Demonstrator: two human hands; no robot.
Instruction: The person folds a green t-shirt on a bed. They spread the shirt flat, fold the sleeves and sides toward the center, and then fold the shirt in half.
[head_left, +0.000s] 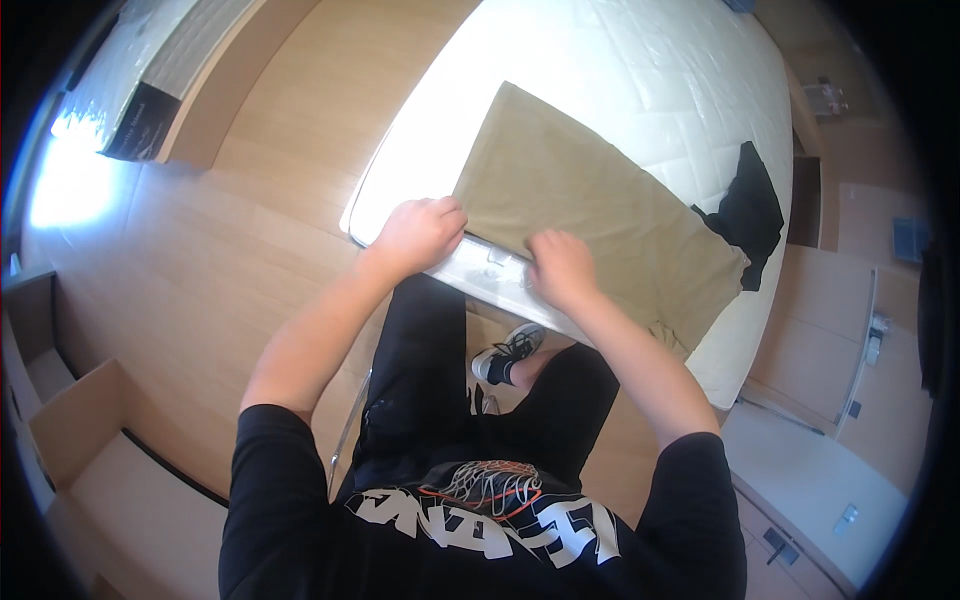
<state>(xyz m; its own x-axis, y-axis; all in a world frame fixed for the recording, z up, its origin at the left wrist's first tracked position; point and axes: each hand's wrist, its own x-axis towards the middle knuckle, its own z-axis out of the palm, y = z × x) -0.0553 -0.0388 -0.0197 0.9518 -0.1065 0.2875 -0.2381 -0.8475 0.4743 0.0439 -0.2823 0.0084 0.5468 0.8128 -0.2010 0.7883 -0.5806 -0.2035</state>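
A tan cloth garment (570, 180) lies spread on a white mattress (637, 67) in front of me, its narrower end toward the right. At its near left corner, my left hand (424, 234) has its fingers curled over the edge. My right hand (562, 266), slightly blurred, grips the near edge farther right. A thin dark line runs along the cloth edge between both hands. Beyond the garment's right end, a black cloth piece (746, 214) touches it; I cannot tell whether they are joined.
Below the mattress edge are my black-clad legs (420, 352) and a sneaker (510, 351). A plastic-wrapped mattress on a wooden frame (232, 67) stands at upper left. Open wooden boxes or drawers (135, 495) are at lower left, pale cabinets (810, 330) at right.
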